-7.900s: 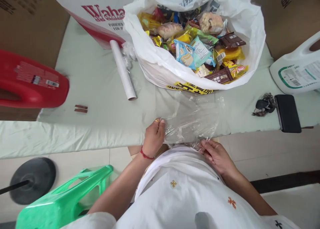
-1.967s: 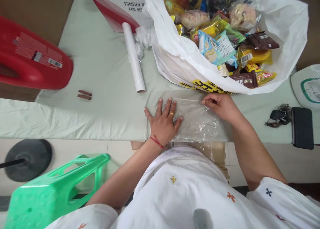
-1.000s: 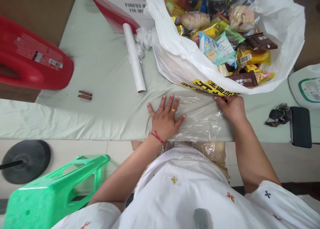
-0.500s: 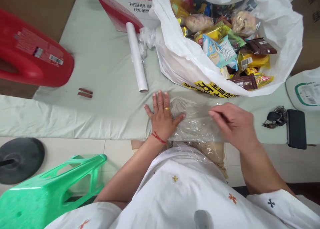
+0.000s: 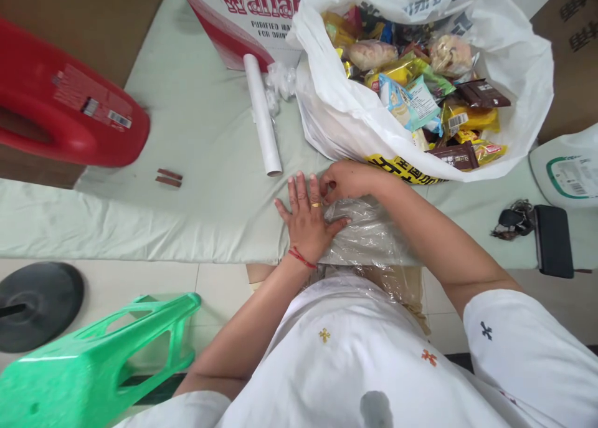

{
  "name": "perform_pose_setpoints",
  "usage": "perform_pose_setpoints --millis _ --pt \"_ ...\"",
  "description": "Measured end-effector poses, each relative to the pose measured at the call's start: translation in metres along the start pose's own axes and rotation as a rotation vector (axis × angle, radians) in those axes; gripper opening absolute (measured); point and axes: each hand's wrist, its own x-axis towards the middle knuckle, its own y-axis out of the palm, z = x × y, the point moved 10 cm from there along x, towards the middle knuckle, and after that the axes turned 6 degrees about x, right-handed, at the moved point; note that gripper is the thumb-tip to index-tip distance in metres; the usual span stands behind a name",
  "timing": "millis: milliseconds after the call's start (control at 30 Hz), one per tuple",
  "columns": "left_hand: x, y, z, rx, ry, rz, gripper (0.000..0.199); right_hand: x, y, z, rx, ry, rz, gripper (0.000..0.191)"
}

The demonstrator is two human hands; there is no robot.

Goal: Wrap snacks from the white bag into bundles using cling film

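A wrinkled sheet of clear plastic film [image 5: 369, 228] lies over the table's near edge, its lower part hanging down in front of my shirt. My left hand [image 5: 306, 219] rests flat with fingers spread, the thumb on the film's left part. Close beside its fingertips, my right hand [image 5: 348, 182] is bent inward, with curled fingers pinched at the film's far left corner; the fingertips are partly hidden. Just beyond both hands lie a white paper tube [image 5: 263, 116] and a white plastic bag [image 5: 322, 126] full of wrapped snacks [image 5: 397, 73].
A red jug [image 5: 107, 123] and two small brown strips [image 5: 169, 177] are on the left. Keys [image 5: 512, 220], a black case [image 5: 554, 241] and a white bottle [image 5: 572, 172] sit right. Behind stands a Wahaha carton [image 5: 233, 29]. A green stool [image 5: 56, 378] stands on the floor.
My right hand has moved left and away from me, from the film's right side to beside my left fingertips. My left hand stays flat in place.
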Motion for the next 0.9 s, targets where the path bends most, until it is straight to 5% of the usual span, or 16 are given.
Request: perform_pose_setpoints --millis 133,333,500,733,900 --pt "-0.001 0.0 0.0 -0.013 0.005 -0.014 0.123 0.004 0.0 0.006 0.148 -0.117 0.024 0.004" --pt "-0.002 -0.001 0.001 -0.012 0.007 -0.035 0.121 0.006 -0.012 0.005 0.373 -0.202 -0.144 0.021" --pt "-0.006 -0.008 -0.004 -0.013 0.047 -0.086 0.106 0.005 -0.018 0.009 0.099 -0.182 -0.307 0.018" --pt "-0.016 -0.005 -0.03 -0.054 0.331 -0.024 0.046 0.016 -0.013 0.001 -0.083 -0.158 -0.366 0.023" --pt "-0.016 0.001 -0.042 -0.049 0.446 0.012 0.045 0.03 -0.011 0.001 -0.071 -0.127 -0.381 0.023"
